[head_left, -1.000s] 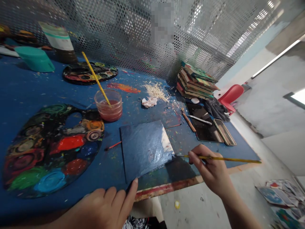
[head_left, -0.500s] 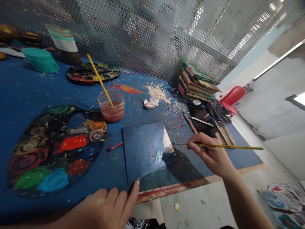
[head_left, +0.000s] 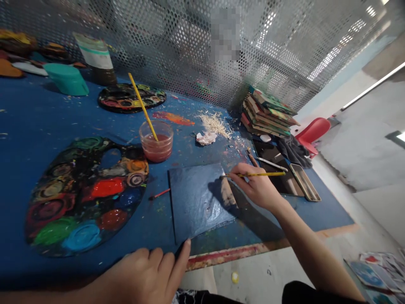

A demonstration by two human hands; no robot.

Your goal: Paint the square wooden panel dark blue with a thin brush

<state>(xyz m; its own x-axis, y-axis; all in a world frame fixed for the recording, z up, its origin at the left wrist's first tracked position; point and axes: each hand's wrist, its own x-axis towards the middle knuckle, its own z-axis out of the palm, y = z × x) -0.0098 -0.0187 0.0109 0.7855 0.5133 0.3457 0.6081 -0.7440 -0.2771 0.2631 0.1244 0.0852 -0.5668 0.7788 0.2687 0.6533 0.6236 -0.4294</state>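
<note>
My right hand [head_left: 255, 184] pinches a yellow-handled paintbrush [head_left: 268, 174]. Its bristle tip is at the upper right edge of a small dark blue-painted panel [head_left: 199, 198], where a pale strip shows. The panel lies flat on the table. At its lower left corner rests the stretched index finger of my left hand [head_left: 148, 270]; the other fingers are bent and hold nothing I can see. A red-handled brush [head_left: 161, 194] pokes out from the panel's left side. Left of it is a palette [head_left: 76, 207] with red, green, blue and brown paint.
A cup [head_left: 156, 147] of pinkish water holds a yellow brush. Behind it are a second palette [head_left: 106, 102], crumpled tissue [head_left: 206, 138] and shavings [head_left: 215, 124]. To the right are stacked boards [head_left: 267, 114], a black tablet [head_left: 278, 177] and a narrow tray [head_left: 305, 183]. Perforated metal [head_left: 190, 55] borders the table.
My right hand has moved left and slightly up, bringing the brush tip onto the panel's upper right edge. My left hand stays at the corner. The view has shifted slightly.
</note>
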